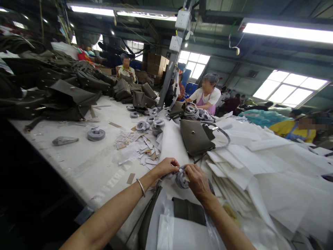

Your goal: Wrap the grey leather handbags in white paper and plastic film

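Both my hands meet over the near edge of the white table (78,156). My left hand (166,167) is closed in a pinch on the end of a grey coiled strap (180,180). My right hand (198,180) is closed round the same coil from the right. A silver bangle sits on my left wrist. Just beyond my hands lies an olive handbag (195,137) with a gold stud and a loose strap. Below my hands, at the table's edge, another dark bag (188,210) lies partly in clear plastic.
Stacks of white paper sheets (265,163) cover the right side. Small paper tags (137,146) and several grey strap coils (96,134) lie mid-table. Dark bags (65,93) are heaped at the far left. Other people sit across the table at the back and right.
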The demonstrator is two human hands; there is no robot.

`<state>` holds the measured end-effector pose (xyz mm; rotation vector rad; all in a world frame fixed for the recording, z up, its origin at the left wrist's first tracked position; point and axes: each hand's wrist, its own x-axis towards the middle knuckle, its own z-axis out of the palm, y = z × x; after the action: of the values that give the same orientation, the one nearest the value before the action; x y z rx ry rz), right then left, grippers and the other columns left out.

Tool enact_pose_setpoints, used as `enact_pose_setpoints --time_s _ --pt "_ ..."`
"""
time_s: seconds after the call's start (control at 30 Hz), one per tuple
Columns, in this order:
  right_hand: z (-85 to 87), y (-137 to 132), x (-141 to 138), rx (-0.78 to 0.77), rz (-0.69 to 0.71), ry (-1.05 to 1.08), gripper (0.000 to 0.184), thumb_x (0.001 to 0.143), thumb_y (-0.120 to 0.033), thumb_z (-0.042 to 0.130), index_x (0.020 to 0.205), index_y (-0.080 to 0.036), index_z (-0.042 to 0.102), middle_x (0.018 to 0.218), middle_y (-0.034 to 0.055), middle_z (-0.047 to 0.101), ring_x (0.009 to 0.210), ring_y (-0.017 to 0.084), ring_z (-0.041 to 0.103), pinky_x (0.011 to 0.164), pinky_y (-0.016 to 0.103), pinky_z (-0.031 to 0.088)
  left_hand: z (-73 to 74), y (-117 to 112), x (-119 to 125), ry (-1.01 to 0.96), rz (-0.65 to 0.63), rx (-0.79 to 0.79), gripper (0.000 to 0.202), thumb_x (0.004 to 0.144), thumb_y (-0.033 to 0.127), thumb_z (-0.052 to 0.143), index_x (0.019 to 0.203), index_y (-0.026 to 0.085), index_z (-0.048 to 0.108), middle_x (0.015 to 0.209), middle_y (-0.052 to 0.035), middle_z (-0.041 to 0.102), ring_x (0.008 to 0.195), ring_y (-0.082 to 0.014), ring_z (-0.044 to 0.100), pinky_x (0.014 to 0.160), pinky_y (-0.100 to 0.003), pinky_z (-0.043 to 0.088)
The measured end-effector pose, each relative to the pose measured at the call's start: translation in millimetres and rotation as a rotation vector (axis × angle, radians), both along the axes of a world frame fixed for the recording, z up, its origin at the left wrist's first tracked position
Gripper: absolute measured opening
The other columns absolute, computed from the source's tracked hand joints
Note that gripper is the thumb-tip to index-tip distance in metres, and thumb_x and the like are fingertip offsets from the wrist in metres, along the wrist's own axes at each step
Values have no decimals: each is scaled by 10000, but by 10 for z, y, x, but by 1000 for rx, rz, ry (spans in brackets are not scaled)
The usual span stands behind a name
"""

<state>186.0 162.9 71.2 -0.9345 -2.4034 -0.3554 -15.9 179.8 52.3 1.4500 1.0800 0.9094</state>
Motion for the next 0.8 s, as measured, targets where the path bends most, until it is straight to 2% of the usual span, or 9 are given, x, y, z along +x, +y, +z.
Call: enact_pose_setpoints --time_s 0.17,0.3,0.4,0.53,0.6,0.67,0.73,0.8 --pt "-35 -10 -27 -13 80 6 206 923 -67 451 835 -208 573 909 65 664 828 197 602 759 306 483 22 -35 31 8 -34 32 381 550 117 720 926 149 666 826 26 636 767 -139 558 684 -231 424" --pt "-68 -30 -20 -23 155 33 227 933 -81 442 817 -209 589 975 67 675 876 170 628 796 288 517 3 -16 31 15 1 20 368 543 88 683 905 149 649 816 26 617 772 -147 549 690 -237 415" --pt "-44 -42 -15 15 198 10 197 914 -88 484 828 -212 611 1145 86 664 1027 212 613 904 373 510 -31 3 24 -17 26 -7 357 564 115 682 917 140 637 825 15 618 765 -147 550 682 -241 413" --pt "-1 12 -29 101 256 -55 178 899 -74 512 948 -207 619 1287 113 617 1204 272 545 1024 499 442 -42 -4 37 -88 -17 -27 402 550 186 756 930 136 639 856 6 637 777 -142 554 711 -245 426" --pt "-2 55 -43 91 274 -86 184 890 -63 522 971 -210 600 1244 110 640 1136 244 589 990 456 471 -31 -16 40 -110 -39 -30 398 542 237 785 898 135 640 828 9 638 763 -138 550 710 -244 427" --pt "-17 83 -64 68 237 -87 186 873 -48 530 947 -212 577 1103 88 680 952 211 638 860 375 519 -17 -22 32 -115 -39 -37 389 552 304 796 864 135 636 785 12 631 729 -136 544 677 -241 419" --pt "-31 90 -93 60 186 -70 199 852 -24 509 896 -213 552 935 59 674 785 199 620 733 330 515 -3 -13 17 -109 -17 -42 406 580 390 795 852 138 630 747 19 616 691 -131 533 640 -237 403" --pt "-34 84 -123 70 157 -55 227 831 -3 461 882 -211 537 828 45 640 723 213 586 687 337 497 4 10 -2 -95 26 -43 428 650 508 753 835 147 614 712 33 587 656 -121 513 614 -232 386"
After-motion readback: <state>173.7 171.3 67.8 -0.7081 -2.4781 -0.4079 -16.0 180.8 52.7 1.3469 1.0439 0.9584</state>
